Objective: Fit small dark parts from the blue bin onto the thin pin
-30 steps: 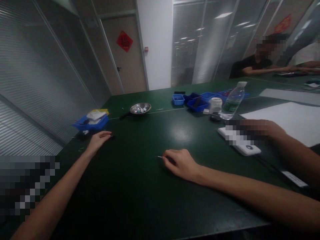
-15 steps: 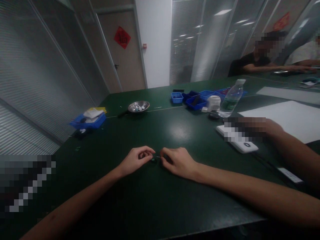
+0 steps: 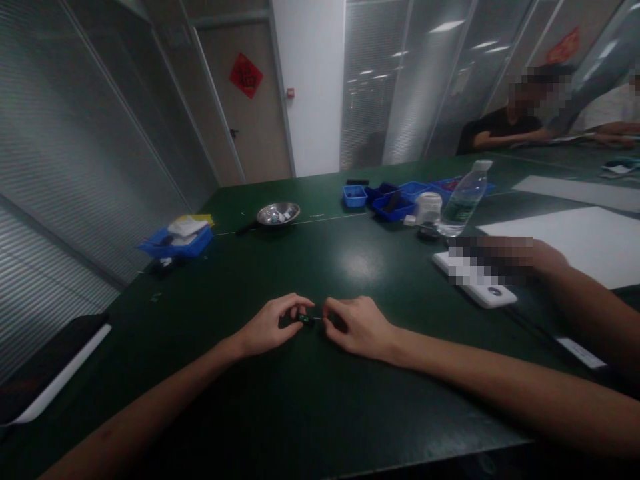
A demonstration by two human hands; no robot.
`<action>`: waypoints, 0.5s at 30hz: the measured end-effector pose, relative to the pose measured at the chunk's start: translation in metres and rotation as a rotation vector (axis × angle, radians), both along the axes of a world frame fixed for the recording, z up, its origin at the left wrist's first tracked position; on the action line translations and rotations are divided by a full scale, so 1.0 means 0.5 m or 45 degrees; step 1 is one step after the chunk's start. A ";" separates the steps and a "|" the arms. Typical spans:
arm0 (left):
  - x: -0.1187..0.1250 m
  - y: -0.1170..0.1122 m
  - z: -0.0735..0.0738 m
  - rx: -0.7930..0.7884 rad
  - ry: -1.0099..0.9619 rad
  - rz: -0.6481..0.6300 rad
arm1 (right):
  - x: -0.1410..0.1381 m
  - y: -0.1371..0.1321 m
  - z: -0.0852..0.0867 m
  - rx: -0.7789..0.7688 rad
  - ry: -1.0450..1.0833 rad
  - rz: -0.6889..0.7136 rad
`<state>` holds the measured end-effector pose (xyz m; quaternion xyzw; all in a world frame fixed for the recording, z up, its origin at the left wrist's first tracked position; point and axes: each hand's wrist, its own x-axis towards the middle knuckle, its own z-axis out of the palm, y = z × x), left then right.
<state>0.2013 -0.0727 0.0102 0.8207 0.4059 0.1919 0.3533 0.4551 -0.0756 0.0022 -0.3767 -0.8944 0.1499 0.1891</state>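
My left hand (image 3: 270,326) is curled above the green table (image 3: 240,413), its thumb and fingertips at a small dark piece with green glints (image 3: 305,319). That piece is too small and dim to name. Facing it, my right hand (image 3: 359,326) has thumb and index finger pinched on a thin metal rod (image 3: 319,319). The rod points left and its tip reaches the small piece. Whatever lies deeper inside the right hand is hidden by the fingers.
A steel pan (image 3: 279,214) and a blue tray (image 3: 180,241) stand farther left. Small blue bins (image 3: 393,207), a white jar (image 3: 429,207) and a water bottle (image 3: 464,200) are at back right. Another person's hand (image 3: 547,259) rests by a white device (image 3: 487,291).
My left fingers have spread a little, so more of the small dark piece shows between the hands. My right hand has stayed almost in place.
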 end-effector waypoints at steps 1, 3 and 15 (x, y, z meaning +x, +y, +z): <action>0.000 0.000 -0.001 0.002 -0.002 0.013 | 0.000 0.001 -0.002 0.005 -0.004 0.004; 0.002 0.000 -0.003 -0.007 -0.003 0.028 | 0.001 0.002 -0.005 0.019 -0.009 0.009; 0.000 0.000 -0.008 -0.015 -0.018 -0.001 | 0.001 0.000 -0.002 0.030 -0.016 0.048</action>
